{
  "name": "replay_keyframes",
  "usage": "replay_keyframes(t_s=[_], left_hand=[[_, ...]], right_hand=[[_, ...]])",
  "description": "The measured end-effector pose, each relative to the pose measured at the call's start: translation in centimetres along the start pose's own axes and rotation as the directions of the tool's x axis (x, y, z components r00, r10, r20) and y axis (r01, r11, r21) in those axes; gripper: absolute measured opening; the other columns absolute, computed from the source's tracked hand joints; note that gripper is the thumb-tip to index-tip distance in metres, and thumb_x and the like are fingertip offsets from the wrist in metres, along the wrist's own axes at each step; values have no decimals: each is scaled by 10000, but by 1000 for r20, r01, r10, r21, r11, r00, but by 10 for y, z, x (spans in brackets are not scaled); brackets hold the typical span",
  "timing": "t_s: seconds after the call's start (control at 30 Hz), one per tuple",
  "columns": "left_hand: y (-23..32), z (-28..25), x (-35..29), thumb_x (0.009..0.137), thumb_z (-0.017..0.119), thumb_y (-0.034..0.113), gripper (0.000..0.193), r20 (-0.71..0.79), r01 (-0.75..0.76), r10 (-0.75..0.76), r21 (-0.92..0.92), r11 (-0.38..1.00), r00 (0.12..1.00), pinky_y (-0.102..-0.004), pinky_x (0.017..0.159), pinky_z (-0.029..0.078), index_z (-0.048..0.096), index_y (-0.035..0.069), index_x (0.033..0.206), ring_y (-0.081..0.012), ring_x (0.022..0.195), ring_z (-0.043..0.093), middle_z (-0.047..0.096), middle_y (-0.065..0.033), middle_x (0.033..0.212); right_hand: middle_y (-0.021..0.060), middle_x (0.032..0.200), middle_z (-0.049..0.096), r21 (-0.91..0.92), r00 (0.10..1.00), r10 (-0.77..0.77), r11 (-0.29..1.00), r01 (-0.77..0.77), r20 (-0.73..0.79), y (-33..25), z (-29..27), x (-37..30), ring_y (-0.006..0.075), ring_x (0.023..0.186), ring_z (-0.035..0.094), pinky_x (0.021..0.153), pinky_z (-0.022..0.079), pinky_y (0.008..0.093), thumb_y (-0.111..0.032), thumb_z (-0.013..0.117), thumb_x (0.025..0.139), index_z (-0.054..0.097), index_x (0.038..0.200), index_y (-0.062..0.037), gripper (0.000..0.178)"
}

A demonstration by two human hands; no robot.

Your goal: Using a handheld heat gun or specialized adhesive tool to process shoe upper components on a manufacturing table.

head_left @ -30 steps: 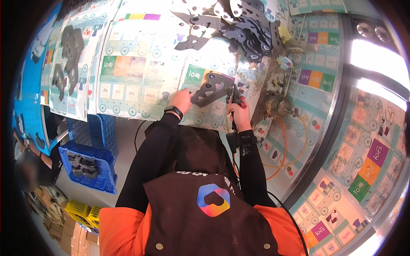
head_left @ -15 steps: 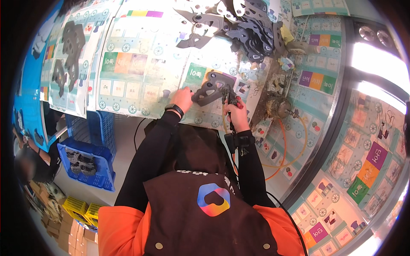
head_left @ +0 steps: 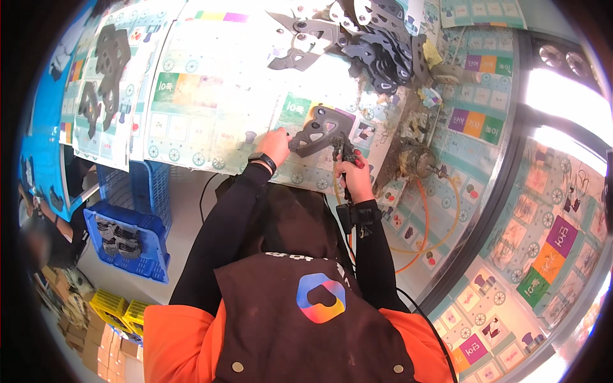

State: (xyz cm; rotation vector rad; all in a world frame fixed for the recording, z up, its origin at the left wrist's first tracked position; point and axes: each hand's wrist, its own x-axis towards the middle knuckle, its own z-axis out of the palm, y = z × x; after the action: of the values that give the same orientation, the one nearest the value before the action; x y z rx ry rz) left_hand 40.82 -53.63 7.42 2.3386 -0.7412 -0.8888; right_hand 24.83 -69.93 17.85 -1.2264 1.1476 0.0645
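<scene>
A dark grey moulded plastic part (head_left: 324, 129) with cut-out openings is held just over the near side of the table. My left hand (head_left: 274, 147) pinches its left end with closed fingers. My right hand (head_left: 355, 178) is wrapped round a dark gun-like hand tool (head_left: 345, 152) with a red piece on it. The tool's upper end is against or very close to the part's lower right corner; contact cannot be made out. Farther back on the table lies a heap of similar grey plastic parts (head_left: 380, 54).
More grey parts (head_left: 112, 64) lie on the table's left. Right of my hands stands a grimy round metal device (head_left: 418, 159) with orange and yellow hoses (head_left: 426, 217). A blue crate (head_left: 128, 246) holding dark parts is at lower left. Beyond it, another person's arm (head_left: 57, 220) shows.
The grey part has turned slightly and shifted a little in my grip. Both hands keep their holds, and the tool stays by the part's right end.
</scene>
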Motion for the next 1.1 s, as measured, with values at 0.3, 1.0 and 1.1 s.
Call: replay_keyframes(t_s=[0.3,1.0,1.1], left_hand=[[-5,9,1,885,624,99,124,-10,0,0,-26,1000,1000,-511,766,503,602,-23,892,-425,864,648,667,-252,821],[-1,4,-2,851,636,55,95,18,5,-5,-11,1000,1000,-486,782,515,612,-26,893,-402,889,654,675,-238,841],[1,7,0,855,626,50,87,18,1,-1,-22,1000,1000,-486,782,515,611,-28,890,-403,885,654,674,-239,837]], right_hand=[[44,640,569,17,995,-43,999,41,90,2,17,-2,96,425,417,397,296,243,-22,538,763,576,965,-4,206],[51,647,560,21,990,18,1000,-22,143,13,19,-11,93,423,407,390,270,242,-3,555,754,562,983,-7,229],[48,660,565,-1,988,6,1000,-6,152,10,23,-10,91,430,413,395,271,240,4,557,751,578,980,-1,230]])
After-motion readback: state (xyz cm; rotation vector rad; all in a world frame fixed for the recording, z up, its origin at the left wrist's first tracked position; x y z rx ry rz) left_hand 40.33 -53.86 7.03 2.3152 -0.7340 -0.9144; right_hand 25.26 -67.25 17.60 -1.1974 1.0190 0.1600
